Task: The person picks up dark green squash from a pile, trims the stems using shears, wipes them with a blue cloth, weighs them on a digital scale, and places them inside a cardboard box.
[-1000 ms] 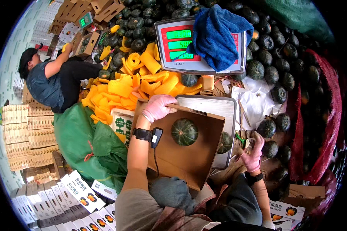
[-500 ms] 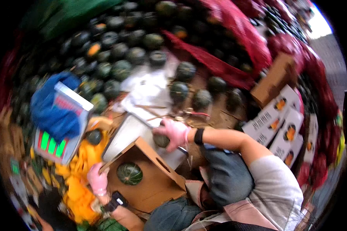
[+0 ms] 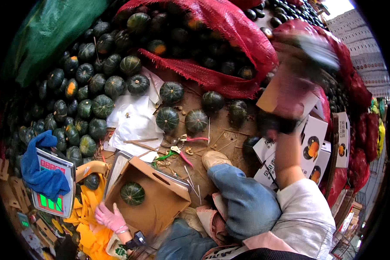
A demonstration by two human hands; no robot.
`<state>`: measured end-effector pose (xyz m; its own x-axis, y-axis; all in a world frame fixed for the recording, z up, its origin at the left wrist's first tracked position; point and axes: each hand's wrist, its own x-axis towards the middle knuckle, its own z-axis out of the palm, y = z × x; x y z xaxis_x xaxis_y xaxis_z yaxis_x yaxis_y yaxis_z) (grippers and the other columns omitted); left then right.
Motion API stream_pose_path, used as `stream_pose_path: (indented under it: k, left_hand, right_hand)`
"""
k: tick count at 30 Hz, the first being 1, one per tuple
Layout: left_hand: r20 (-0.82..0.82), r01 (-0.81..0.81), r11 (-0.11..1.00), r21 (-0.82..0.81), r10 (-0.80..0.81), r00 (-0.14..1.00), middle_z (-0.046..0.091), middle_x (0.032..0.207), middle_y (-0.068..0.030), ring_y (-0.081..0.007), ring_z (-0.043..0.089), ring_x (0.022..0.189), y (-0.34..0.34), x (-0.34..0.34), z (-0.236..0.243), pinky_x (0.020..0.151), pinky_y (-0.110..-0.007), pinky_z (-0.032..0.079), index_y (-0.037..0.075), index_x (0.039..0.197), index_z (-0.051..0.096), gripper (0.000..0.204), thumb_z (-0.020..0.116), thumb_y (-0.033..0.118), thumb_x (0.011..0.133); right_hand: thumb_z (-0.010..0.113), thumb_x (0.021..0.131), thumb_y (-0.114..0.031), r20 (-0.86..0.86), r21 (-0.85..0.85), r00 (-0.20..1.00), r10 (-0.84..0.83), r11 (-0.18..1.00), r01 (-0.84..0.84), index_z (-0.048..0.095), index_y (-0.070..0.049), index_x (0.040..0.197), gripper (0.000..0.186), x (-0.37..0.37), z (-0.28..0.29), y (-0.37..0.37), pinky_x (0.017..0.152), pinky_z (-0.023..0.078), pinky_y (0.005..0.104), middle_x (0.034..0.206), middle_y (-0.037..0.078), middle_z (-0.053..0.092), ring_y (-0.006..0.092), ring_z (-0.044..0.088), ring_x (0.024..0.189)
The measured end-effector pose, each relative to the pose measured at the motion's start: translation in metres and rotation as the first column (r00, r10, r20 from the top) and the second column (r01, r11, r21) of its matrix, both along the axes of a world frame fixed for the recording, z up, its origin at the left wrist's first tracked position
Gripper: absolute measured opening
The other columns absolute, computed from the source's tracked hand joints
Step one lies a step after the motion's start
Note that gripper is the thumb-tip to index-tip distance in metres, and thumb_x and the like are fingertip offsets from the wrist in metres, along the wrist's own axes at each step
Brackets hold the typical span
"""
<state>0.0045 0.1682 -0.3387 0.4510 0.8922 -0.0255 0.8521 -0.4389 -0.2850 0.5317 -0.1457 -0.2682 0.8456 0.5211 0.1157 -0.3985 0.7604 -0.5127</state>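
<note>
Green pumpkin (image 3: pixel 132 193), round and pale-striped, sits inside an open brown carton (image 3: pixel 162 206) before me. My pink-gloved left hand (image 3: pixel 111 218) is at the carton's left edge, thumb and fingers spread. My right hand (image 3: pixel 291 97) stretches far right, near white boxes (image 3: pixel 315 145), too blurred for me to tell whether it grips anything. Left of the carton stands a scale (image 3: pixel 72 177) draped with a blue cloth (image 3: pixel 43 171).

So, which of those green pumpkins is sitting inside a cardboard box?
The striped pumpkin in the open brown box, beside the left hand. It's the only one there; the other pumpkins I can make out lie outside it.
</note>
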Motion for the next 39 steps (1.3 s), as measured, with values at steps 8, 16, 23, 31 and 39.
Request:
stream_pose_path:
  k: [8,16,23,31,39]
  left_hand:
    - [-0.409,-0.231,0.814,-0.533,-0.009,0.912,0.055,0.117,-0.0282,-0.0367,0.058,0.105,-0.023,-0.004,-0.058,0.089,-0.040,0.047,-0.012,0.124,0.042,0.103,0.077,0.058,0.058]
    - [-0.472,-0.404,0.799,-0.445,0.174,0.864,0.058,0.116,-0.0235,-0.0312,0.058,0.108,-0.025,0.013,-0.060,0.091,-0.036,0.047,-0.006,0.118,0.052,0.096,0.083,0.055,0.050]
    - [-0.522,-0.417,0.797,-0.437,0.153,0.839,0.061,0.114,-0.0182,-0.0288,0.059,0.106,-0.023,0.024,-0.056,0.090,-0.035,0.048,-0.002,0.110,0.058,0.084,0.084,0.053,0.051]
    - [-0.511,-0.396,0.826,-0.402,0.157,0.845,0.064,0.107,-0.0156,-0.0269,0.062,0.101,-0.025,0.020,-0.062,0.087,-0.034,0.050,0.001,0.106,0.060,0.082,0.085,0.054,0.047]
    - [-0.548,-0.475,0.776,-0.416,0.203,0.812,0.062,0.112,-0.0158,-0.0264,0.061,0.104,-0.021,0.022,-0.061,0.088,-0.035,0.050,0.001,0.108,0.057,0.086,0.086,0.053,0.046]
  right_hand:
    - [0.058,0.089,-0.028,-0.134,-0.471,0.979,-0.152,0.879,0.072,0.061,-0.004,0.102,0.028,0.070,-0.081,-0.030,0.090,0.047,0.0424,0.099,0.012,0.063,0.0261,0.058,0.095]
    - [0.052,0.091,-0.018,-0.583,-0.357,0.764,0.274,0.759,-0.545,0.055,-0.005,0.096,0.014,0.042,-0.159,0.031,0.074,0.052,0.0393,0.090,0.011,0.061,0.0238,0.060,0.076]
    - [0.059,0.086,-0.027,-0.383,-0.615,0.895,-0.230,0.786,-0.061,0.057,-0.010,0.112,0.031,0.115,-0.121,0.064,0.088,0.045,0.0438,0.115,0.012,0.056,0.0275,0.052,0.103]
    - [0.064,0.074,-0.012,0.471,-0.273,0.398,0.787,-0.298,0.915,0.044,-0.023,0.130,0.061,0.125,-0.157,0.096,0.084,0.049,0.0432,0.120,0.016,0.050,0.0329,0.053,0.105]
    - [0.060,0.073,-0.011,-0.022,-0.314,0.342,0.939,-0.331,0.890,0.050,-0.024,0.127,0.057,0.162,-0.132,0.144,0.086,0.049,0.0459,0.118,0.017,0.056,0.0354,0.057,0.107]
